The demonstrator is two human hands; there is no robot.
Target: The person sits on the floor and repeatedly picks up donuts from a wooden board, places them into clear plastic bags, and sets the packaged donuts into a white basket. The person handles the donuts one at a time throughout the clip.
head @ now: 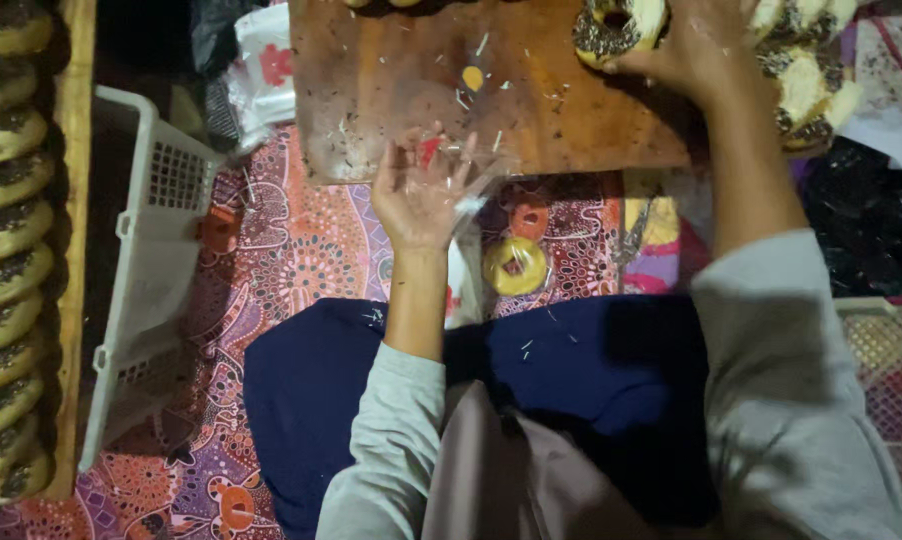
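Note:
My right hand [693, 48] reaches to the far side of a wooden board [531, 110] and grips a ring doughnut [616, 28] topped with dark sprinkles and pale shreds. More topped doughnuts [806, 70] are piled just right of that hand. My left hand [419, 192] is at the board's near edge, palm up, holding a thin clear plastic bag [471, 200] with a small red mark. Crumbs and sprinkles litter the board.
A long wooden tray [74, 250] at the left holds a row of several sprinkled doughnuts [6, 230]. A white plastic basket [146, 270] leans beside it. A patterned cloth [291, 250] covers the floor. A roll of yellow tape [515, 266] lies near my lap.

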